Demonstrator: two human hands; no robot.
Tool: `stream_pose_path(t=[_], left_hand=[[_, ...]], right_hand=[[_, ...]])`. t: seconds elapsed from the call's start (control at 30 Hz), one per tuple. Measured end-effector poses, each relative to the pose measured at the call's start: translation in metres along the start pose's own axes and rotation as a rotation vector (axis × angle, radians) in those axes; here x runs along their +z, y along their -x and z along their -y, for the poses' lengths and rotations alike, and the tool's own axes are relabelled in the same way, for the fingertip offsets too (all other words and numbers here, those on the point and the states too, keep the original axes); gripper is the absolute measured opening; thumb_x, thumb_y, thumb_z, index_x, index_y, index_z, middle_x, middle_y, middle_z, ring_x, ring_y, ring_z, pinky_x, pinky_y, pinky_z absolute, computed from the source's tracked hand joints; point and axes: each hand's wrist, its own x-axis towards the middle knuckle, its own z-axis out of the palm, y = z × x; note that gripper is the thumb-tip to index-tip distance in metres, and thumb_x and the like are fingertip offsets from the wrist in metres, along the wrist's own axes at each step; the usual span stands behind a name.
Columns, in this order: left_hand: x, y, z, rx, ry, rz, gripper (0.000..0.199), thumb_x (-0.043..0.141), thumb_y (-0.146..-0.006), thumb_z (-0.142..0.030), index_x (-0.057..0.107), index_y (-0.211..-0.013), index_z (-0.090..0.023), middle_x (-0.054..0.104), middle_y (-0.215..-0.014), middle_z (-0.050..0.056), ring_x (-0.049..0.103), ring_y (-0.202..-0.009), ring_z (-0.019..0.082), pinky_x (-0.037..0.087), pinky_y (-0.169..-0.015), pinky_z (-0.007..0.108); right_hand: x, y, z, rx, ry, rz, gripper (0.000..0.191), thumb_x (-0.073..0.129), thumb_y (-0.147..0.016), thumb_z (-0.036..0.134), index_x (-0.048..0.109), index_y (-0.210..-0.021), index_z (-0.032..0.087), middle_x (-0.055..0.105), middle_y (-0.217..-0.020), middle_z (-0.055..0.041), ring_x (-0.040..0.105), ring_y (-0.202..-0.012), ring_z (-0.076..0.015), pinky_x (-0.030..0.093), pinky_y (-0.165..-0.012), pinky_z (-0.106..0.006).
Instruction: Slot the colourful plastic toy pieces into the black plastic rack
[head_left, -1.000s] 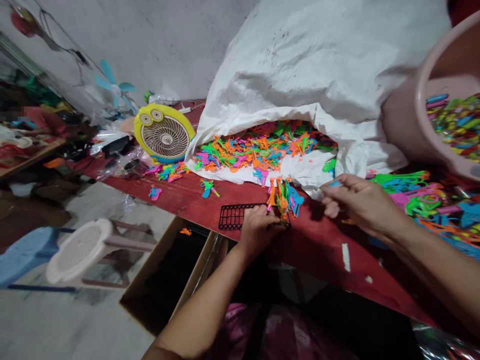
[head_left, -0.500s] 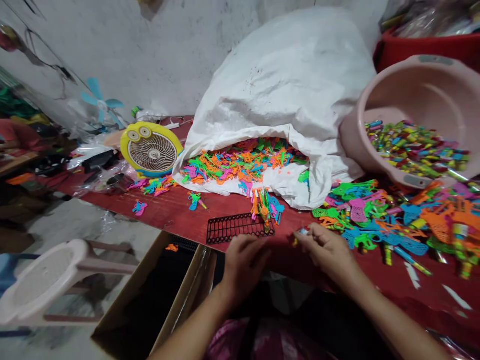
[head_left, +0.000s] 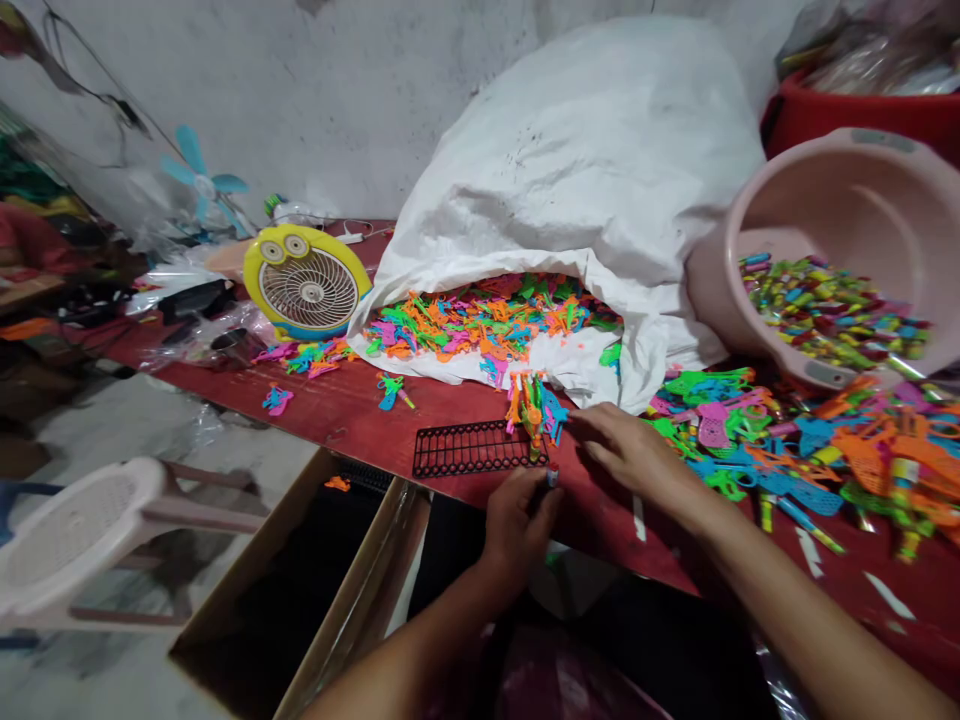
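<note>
My left hand (head_left: 519, 522) is closed at the table's front edge, pinching a small tube (head_left: 552, 478) whose tip shows above the thumb. Just right of the black rack, my right hand (head_left: 626, 458) has its fingers stretched out and apart, with nothing visible in them. Its fingertips are close to a blue plastic toy gun (head_left: 555, 415). The black plastic rack (head_left: 457, 452) lies flat on the red table. At its right end, several bright toy guns (head_left: 529, 400) are bunched with yellowish tubes.
A white sack (head_left: 600, 150) spills toy pieces (head_left: 465, 322). A pink tub (head_left: 712, 250) holds small tubes (head_left: 840, 310), with toy guns (head_left: 720, 420) heaped before it. A yellow fan (head_left: 309, 290) stands left. Below are an open carton (head_left: 352, 610) and a stool (head_left: 127, 510).
My right hand has moved up and left towards the bunched toy guns. The small piece it pinched is no longer in its fingers. My left hand has shifted right and shows a tube.
</note>
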Motion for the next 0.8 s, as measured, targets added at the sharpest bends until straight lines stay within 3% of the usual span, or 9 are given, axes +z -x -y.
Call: stream_pose_path(t=[0.1,0.2,0.3,0.37,0.47,0.57,0.67,0.73,0.8], left_hand=[[0.001,0.0,0.002,-0.036,0.033,0.012,0.014,0.059,-0.092,-0.025,0.064,-0.082,-0.016,0.054,-0.075,-0.001,0.051,-0.066,0.01,0.04,-0.062,0.021],[-0.001,-0.001,0.004,-0.053,0.067,0.038,0.013,0.06,-0.092,-0.026,0.066,-0.085,-0.017,0.054,-0.074,-0.001,0.051,-0.067,0.01,0.04,-0.062,0.021],[-0.004,-0.001,0.003,-0.053,0.081,0.046,0.013,0.061,-0.091,-0.026,0.068,-0.086,-0.017,0.056,-0.074,-0.001,0.053,-0.069,0.011,0.04,-0.064,0.021],[-0.005,-0.001,0.001,-0.044,0.086,0.049,0.013,0.062,-0.091,-0.026,0.069,-0.085,-0.017,0.057,-0.074,0.0,0.053,-0.07,0.011,0.041,-0.066,0.022],[0.001,0.0,-0.003,-0.068,0.127,0.062,0.016,0.061,-0.091,-0.029,0.07,-0.087,-0.016,0.06,-0.075,0.001,0.053,-0.069,0.012,0.041,-0.065,0.022],[0.015,-0.001,-0.01,-0.178,0.291,0.078,0.023,0.059,-0.091,-0.036,0.071,-0.093,-0.016,0.064,-0.08,0.001,0.056,-0.07,0.012,0.045,-0.067,0.023],[0.03,-0.006,-0.021,-0.314,0.482,0.09,0.028,0.061,-0.088,-0.042,0.069,-0.089,-0.016,0.068,-0.082,0.002,0.061,-0.075,0.015,0.05,-0.072,0.025],[0.037,-0.009,-0.03,-0.42,0.578,0.136,0.029,0.064,-0.084,-0.043,0.067,-0.087,-0.015,0.066,-0.073,0.001,0.061,-0.065,0.014,0.05,-0.064,0.025],[0.042,-0.011,-0.037,-0.492,0.657,0.181,0.029,0.068,-0.08,-0.042,0.065,-0.087,-0.015,0.061,-0.062,-0.002,0.056,-0.053,0.011,0.047,-0.055,0.023]], right_hand=[[0.021,-0.023,-0.013,-0.102,0.209,0.007,0.043,0.053,-0.084,0.012,0.062,-0.127,0.013,0.064,-0.126,-0.0161,0.057,-0.115,-0.0287,0.045,-0.098,-0.04],[0.036,-0.031,-0.019,-0.137,0.342,-0.018,0.031,0.046,-0.096,0.021,0.066,-0.118,0.014,0.069,-0.11,-0.0146,0.06,-0.103,-0.0277,0.047,-0.09,-0.039],[0.034,-0.022,-0.021,-0.073,0.362,-0.107,0.033,0.039,-0.1,0.027,0.07,-0.107,0.015,0.071,-0.096,-0.0135,0.063,-0.09,-0.0265,0.047,-0.078,-0.036],[0.028,-0.007,-0.019,0.003,0.257,-0.208,0.033,0.041,-0.099,0.03,0.07,-0.106,0.016,0.072,-0.096,-0.0127,0.064,-0.087,-0.0256,0.048,-0.076,-0.035],[0.02,0.024,-0.006,0.169,-0.09,-0.348,0.027,0.05,-0.095,0.037,0.07,-0.097,0.019,0.073,-0.091,-0.0078,0.066,-0.082,-0.0225,0.05,-0.075,-0.033],[0.02,0.055,0.018,0.409,-0.474,-0.333,0.028,0.058,-0.09,0.046,0.065,-0.082,0.02,0.067,-0.071,-0.0025,0.062,-0.066,-0.0187,0.049,-0.061,-0.028],[0.028,0.075,0.042,0.547,-0.676,-0.375,0.03,0.066,-0.084,0.049,0.062,-0.077,0.019,0.061,-0.066,-0.0006,0.057,-0.059,-0.0155,0.046,-0.055,-0.026],[0.032,0.081,0.051,0.576,-0.755,-0.443,0.03,0.07,-0.08,0.048,0.063,-0.085,0.019,0.06,-0.065,0.0007,0.055,-0.058,-0.0141,0.045,-0.054,-0.025],[0.032,0.084,0.055,0.583,-0.828,-0.481,0.04,0.071,-0.08,0.046,0.063,-0.108,0.019,0.059,-0.064,0.0032,0.054,-0.055,-0.0132,0.046,-0.053,-0.024]])
